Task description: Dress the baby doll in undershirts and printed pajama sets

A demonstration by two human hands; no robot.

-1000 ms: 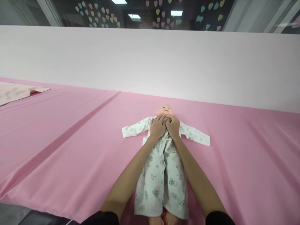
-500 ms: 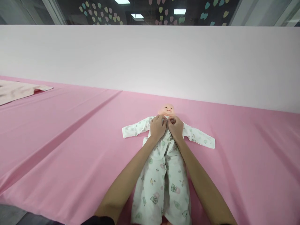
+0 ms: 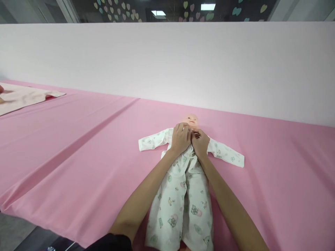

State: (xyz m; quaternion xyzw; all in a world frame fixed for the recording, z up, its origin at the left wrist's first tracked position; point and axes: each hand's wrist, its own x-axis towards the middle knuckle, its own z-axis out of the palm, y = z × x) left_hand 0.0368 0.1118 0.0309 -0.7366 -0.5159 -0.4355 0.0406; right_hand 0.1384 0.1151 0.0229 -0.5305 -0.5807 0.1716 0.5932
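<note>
A baby doll [image 3: 191, 120] lies on its back on the pink sheet, head pointing away from me. It wears a white printed sleepsuit [image 3: 183, 204] with both sleeves spread out sideways. My left hand [image 3: 180, 138] and my right hand [image 3: 200, 143] meet side by side at the suit's collar, just below the doll's chin. On both hands the fingers are curled and pinch the front edges of the garment at the neckline. My forearms run up either side of the suit's legs.
The pink sheet [image 3: 78, 150] covers a wide table with a long crease running diagonally on the left. A pale wall panel [image 3: 167, 62] stands along the far edge. A light pink cloth [image 3: 23, 97] lies at far left, with someone's fingertips [image 3: 1, 94] at its edge.
My hands have stayed at the collar and shifted slightly up toward the doll's chin. The view has tilted down and left, so the doll sits a little more to the right.
</note>
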